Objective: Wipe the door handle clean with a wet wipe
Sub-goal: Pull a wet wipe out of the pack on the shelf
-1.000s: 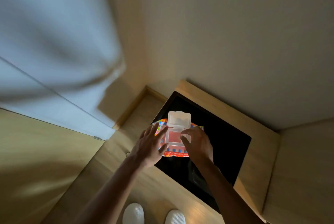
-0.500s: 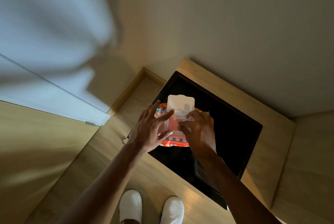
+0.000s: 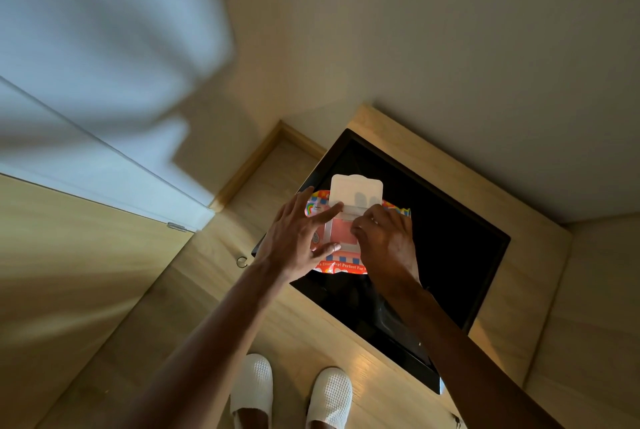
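Head view: pack (image 3: 341, 234) lid-up on black top (image 3: 450, 255), handle unseen, left hand (image 3: 294, 238) spread flat on pack, right hand (image 3: 384, 245) curled at pack's opening, pinch unclear; could drag out several wipes or lift pack.

The only camera sits on my head, wide-angle, looking steeply down along my forearms. My left hand (image 3: 294, 241) and right hand (image 3: 384, 241) meet at the pack (image 3: 341, 236) close below it. It faces the wall (image 3: 450, 48), and its bottom edge catches my slippers (image 3: 251, 387).
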